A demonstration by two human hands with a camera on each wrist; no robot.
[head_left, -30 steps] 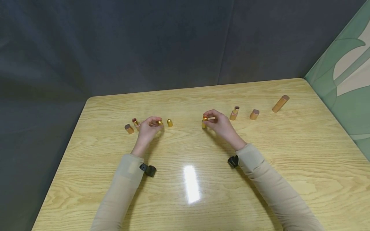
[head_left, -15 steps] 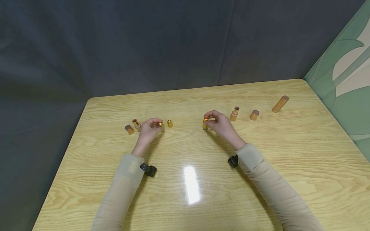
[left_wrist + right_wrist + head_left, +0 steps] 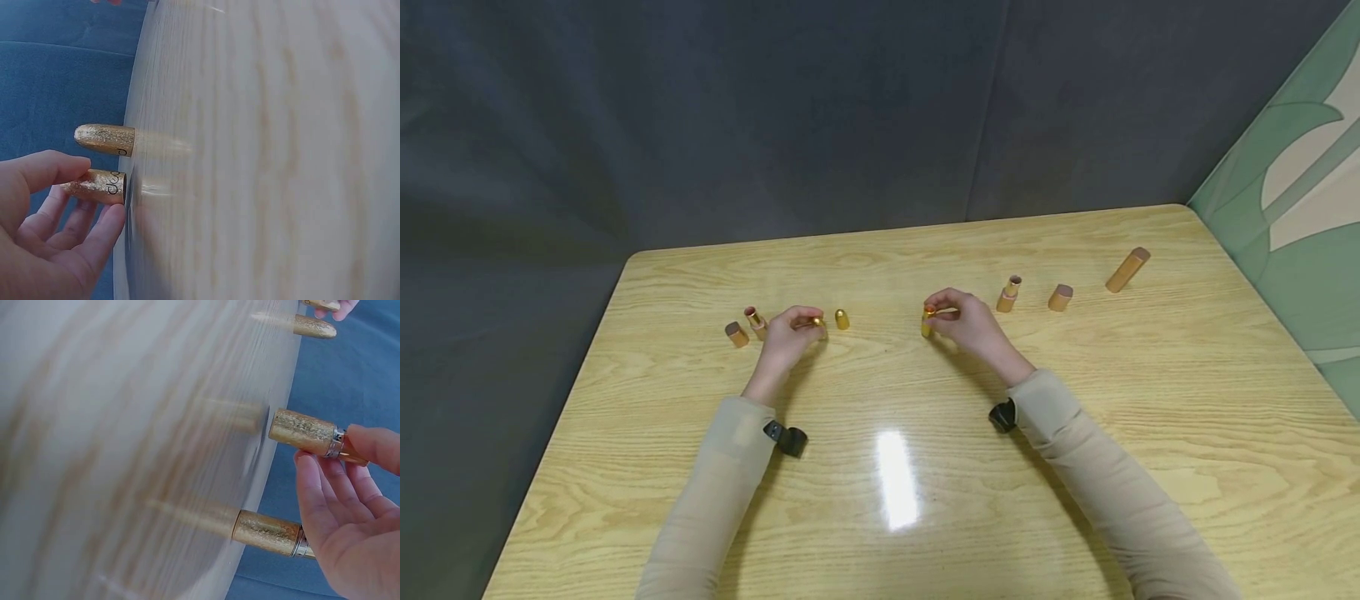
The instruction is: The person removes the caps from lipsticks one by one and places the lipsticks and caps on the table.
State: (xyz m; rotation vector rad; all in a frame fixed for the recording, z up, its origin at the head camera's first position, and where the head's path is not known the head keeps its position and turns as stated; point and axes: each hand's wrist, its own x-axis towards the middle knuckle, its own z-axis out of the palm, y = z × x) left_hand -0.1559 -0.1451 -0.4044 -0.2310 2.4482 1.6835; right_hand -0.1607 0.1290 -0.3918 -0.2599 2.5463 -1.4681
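My left hand (image 3: 784, 343) pinches a gold bullet-shaped lipstick cap (image 3: 103, 186) between thumb and fingers, rounded end away from the table. A matching gold cap (image 3: 105, 139) stands beside it, to its right in the head view. Opposite, my right hand (image 3: 968, 323) pinches the collar end of a gold lipstick tube (image 3: 303, 432) with its thumb and fingers. That tube's base sits just off the tabletop, slightly tilted. Another gold tube with a silver collar (image 3: 267, 533) stands close by in the right wrist view, partly covered by my fingers.
An uncapped lipstick (image 3: 756, 323) and a short brown cap (image 3: 737, 335) stand left of my left hand. On the right are another uncapped lipstick (image 3: 1009, 294), a brown cap (image 3: 1060, 298) and a tall brown stick (image 3: 1127, 270). Everything rests on the wooden table (image 3: 850, 550).
My right hand, with the gold lipstick tube, has shifted very slightly left. The left hand keeps its pinch on the cap, almost unmoved.
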